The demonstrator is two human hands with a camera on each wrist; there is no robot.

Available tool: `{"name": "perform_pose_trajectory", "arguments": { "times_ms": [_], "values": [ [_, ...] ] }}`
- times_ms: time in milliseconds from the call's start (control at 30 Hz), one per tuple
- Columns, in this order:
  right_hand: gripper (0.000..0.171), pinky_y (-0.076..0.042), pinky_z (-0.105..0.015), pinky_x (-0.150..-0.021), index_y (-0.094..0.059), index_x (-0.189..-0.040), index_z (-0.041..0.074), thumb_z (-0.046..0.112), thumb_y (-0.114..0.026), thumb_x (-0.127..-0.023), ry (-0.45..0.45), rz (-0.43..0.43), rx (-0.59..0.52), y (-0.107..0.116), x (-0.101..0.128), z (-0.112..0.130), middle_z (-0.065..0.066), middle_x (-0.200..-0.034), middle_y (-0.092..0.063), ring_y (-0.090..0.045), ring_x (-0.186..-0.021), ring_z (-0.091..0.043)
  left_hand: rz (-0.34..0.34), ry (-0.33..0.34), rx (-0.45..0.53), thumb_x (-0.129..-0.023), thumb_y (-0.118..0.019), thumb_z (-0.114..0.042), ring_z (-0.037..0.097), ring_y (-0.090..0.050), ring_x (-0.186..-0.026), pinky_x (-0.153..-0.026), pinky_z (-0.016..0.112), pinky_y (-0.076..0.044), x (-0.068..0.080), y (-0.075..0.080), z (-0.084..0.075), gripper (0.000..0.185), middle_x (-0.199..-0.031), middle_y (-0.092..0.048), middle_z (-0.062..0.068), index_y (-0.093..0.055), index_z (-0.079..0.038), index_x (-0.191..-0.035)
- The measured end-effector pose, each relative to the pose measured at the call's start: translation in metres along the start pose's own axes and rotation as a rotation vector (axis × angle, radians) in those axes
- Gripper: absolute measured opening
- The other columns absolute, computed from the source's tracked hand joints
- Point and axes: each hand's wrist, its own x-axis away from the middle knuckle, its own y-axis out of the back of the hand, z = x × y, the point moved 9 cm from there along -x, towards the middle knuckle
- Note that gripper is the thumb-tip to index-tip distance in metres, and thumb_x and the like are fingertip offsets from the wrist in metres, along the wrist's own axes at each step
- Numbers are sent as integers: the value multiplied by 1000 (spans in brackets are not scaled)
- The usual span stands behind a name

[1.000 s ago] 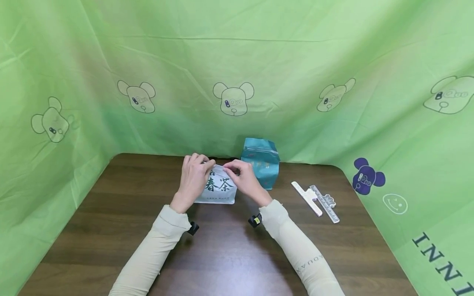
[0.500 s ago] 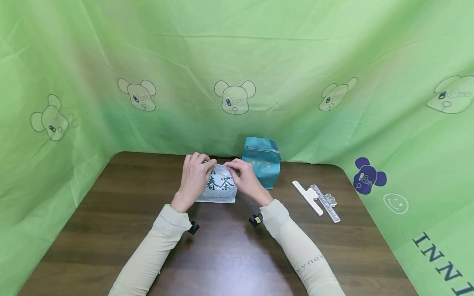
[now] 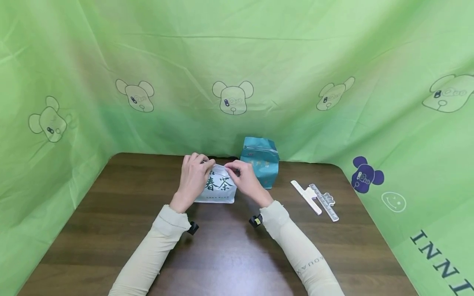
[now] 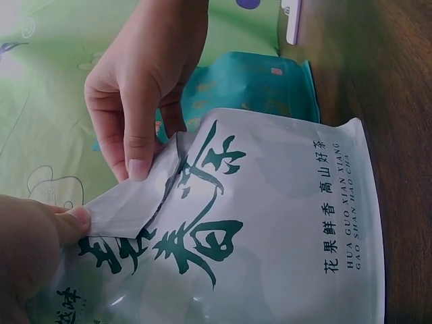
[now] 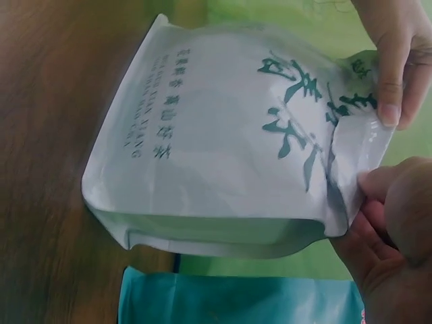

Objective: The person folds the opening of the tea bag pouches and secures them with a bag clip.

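Note:
A white tea bag (image 3: 218, 193) with dark green characters stands on the table, its top edge folded over toward the front. My left hand (image 3: 194, 176) pinches the left part of that fold, thumb in front. At the fold's right part, my right hand (image 3: 246, 177) pinches with thumb and fingers. The left wrist view shows the folded flap (image 4: 138, 202) lying between both thumbs. In the right wrist view the side panel (image 5: 223, 229) of the bag bulges outward. Some fingers of each hand are hidden behind the bag.
A teal bag (image 3: 261, 164) stands behind and right of the white one. Two white sealing clips (image 3: 307, 198) lie side by side on the brown table (image 3: 129, 213) to the right. A green printed curtain (image 3: 233, 53) surrounds the back and sides.
Both hands keep their hold on the folded top of the white tea bag. My right fingers have shifted very slightly along the fold; the camera view moves a little.

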Motion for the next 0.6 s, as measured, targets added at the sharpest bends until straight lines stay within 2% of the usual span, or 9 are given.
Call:
{"name": "perform_pose_trajectory", "arguments": {
  "times_ms": [133,333,600],
  "values": [
    [15,-57,-31,-70,-77,-103,-2,-5,-64,-95,32,15,30,-1,0,4,-12,-92,-73,-68,-79,-20,-4,-3,2,-92,-74,-15,27,-59,-85,-78,41,-40,0,1,0,6,-88,-70,6,-79,-12,-93],
    [19,-56,-28,-71,-76,-106,-1,-7,-61,-96,2,49,34,-3,0,1,-12,-94,-73,-67,-81,-18,0,-8,2,-92,-74,-16,27,-59,-85,-78,40,-40,1,0,-1,7,-88,-71,6,-80,-13,-93],
    [17,-59,-31,-73,-77,-106,1,-4,-64,-96,-31,33,-14,-1,3,-5,-11,-99,-74,-70,-86,-21,11,-7,9,-92,-73,-16,27,-59,-86,-78,40,-40,2,-2,0,6,-88,-70,5,-79,-13,-93]
  ]
}}
